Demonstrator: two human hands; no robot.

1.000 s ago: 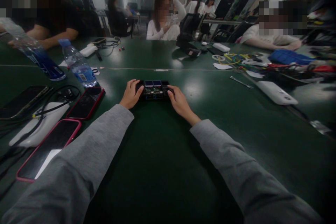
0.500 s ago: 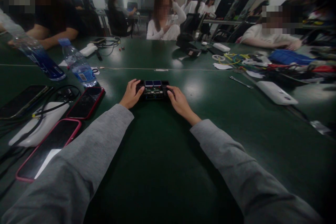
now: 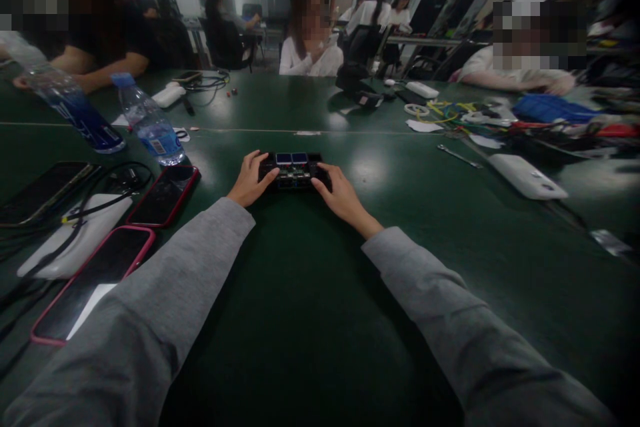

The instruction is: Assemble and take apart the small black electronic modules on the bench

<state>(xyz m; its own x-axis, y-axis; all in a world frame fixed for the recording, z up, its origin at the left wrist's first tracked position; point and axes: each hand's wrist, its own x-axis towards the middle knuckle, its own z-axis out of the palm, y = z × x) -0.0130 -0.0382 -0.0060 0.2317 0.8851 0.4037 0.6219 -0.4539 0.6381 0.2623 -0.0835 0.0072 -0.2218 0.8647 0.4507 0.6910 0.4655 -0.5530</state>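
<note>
A small black electronic device (image 3: 293, 171) with two blue panels on top and green parts along its front lies on the dark green table (image 3: 310, 320). My left hand (image 3: 249, 180) grips its left end, fingers curled round the edge. At the device's right end my right hand (image 3: 340, 195) holds on too, thumb pressed on the near side. Both arms wear grey sleeves and stretch forward across the table.
Phones in red cases (image 3: 164, 195) and a white power bank (image 3: 75, 240) with cables lie at the left, near two water bottles (image 3: 150, 123). Tools, wires and a white device (image 3: 525, 177) clutter the right. Other people sit at the far side.
Both thumbs have shifted slightly inward along the device's near edge. The device stays where it was. A person across the table has lowered an arm.
</note>
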